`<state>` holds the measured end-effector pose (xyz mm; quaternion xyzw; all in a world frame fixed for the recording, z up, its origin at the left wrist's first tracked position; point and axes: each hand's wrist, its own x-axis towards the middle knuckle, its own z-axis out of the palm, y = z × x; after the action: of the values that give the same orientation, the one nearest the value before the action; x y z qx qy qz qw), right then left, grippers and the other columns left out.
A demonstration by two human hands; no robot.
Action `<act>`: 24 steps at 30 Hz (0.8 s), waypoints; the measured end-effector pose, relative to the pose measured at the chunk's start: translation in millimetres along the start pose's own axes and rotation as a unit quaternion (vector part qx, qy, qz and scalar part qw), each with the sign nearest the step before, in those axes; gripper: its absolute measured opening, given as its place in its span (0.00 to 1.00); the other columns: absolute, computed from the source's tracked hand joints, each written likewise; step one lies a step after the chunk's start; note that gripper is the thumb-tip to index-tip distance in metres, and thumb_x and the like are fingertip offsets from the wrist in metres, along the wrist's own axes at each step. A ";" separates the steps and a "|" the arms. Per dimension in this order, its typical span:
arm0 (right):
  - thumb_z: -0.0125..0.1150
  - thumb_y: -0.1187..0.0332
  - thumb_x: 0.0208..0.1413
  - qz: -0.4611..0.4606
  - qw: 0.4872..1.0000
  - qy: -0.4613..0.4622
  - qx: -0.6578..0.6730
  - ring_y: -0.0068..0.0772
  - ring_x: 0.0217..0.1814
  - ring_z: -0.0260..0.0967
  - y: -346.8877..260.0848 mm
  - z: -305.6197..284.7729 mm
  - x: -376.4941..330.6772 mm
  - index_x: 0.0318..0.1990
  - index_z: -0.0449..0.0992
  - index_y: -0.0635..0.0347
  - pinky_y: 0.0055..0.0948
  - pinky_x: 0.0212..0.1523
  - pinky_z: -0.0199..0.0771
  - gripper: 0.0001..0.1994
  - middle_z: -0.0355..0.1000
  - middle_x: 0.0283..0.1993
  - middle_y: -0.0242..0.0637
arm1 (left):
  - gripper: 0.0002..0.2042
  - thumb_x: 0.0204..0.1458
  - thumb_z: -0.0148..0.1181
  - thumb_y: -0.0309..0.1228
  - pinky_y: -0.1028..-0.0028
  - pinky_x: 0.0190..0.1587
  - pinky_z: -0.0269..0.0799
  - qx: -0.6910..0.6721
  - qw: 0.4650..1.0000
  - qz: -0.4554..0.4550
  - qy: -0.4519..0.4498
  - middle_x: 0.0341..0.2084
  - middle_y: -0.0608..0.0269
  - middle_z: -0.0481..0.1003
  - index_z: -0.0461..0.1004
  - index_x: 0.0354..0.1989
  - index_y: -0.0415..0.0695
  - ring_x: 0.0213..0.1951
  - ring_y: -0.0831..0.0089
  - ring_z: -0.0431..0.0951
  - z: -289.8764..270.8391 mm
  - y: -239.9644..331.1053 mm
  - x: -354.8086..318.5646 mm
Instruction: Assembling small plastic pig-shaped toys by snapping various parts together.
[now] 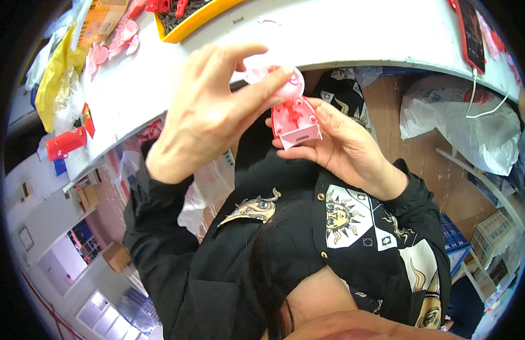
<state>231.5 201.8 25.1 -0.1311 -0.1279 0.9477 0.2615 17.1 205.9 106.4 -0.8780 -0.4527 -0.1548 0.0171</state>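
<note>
Both hands are holding a small pink plastic toy part (293,113) up in front of the white surface (341,34); left hand (208,113) fingers are pinching its round top, right hand (336,141) fingers are cupping the boxy base w/ thumb pressing, prob. to steady it

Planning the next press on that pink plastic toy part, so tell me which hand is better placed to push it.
Left, probably. The left hand arches over the pink plastic toy part, fingers on its rounded top. The right hand cradles it from below, steadying it.
</note>
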 end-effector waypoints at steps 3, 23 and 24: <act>0.48 0.55 0.64 -0.016 0.999 0.029 -0.012 0.52 0.59 0.65 3.8 -0.5 1.0 0.61 0.56 0.64 0.44 0.59 0.69 0.26 0.62 0.59 0.55 | 0.24 0.40 0.69 0.24 0.74 0.38 0.70 -0.037 0.998 -0.041 0.023 0.44 0.59 0.70 0.78 0.50 0.52 0.33 0.70 0.69 15.0 2.2 -11.3; 0.45 0.62 0.66 -0.038 0.999 -0.023 -0.017 0.35 0.62 0.62 6.7 -2.5 6.5 0.59 0.56 0.60 0.48 0.61 0.66 0.19 0.62 0.58 0.43 | 0.21 0.37 0.73 0.22 0.71 0.45 0.73 -0.215 0.942 -0.154 0.208 0.51 0.53 0.64 0.77 0.44 0.42 0.40 0.69 0.75 45.2 16.5 -26.6; 0.45 0.62 0.66 -0.038 0.999 -0.023 -0.018 0.35 0.62 0.62 6.2 -2.1 6.3 0.59 0.56 0.60 0.48 0.61 0.66 0.19 0.62 0.58 0.43 | 0.20 0.38 0.72 0.21 0.71 0.46 0.73 -0.242 0.934 -0.153 0.214 0.51 0.52 0.64 0.76 0.44 0.41 0.41 0.68 0.75 46.0 16.5 -23.8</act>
<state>224.1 200.3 20.0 -0.1092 -0.1559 0.9374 0.2915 29.2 185.3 57.6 -0.7218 -0.5159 -0.4447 -0.1227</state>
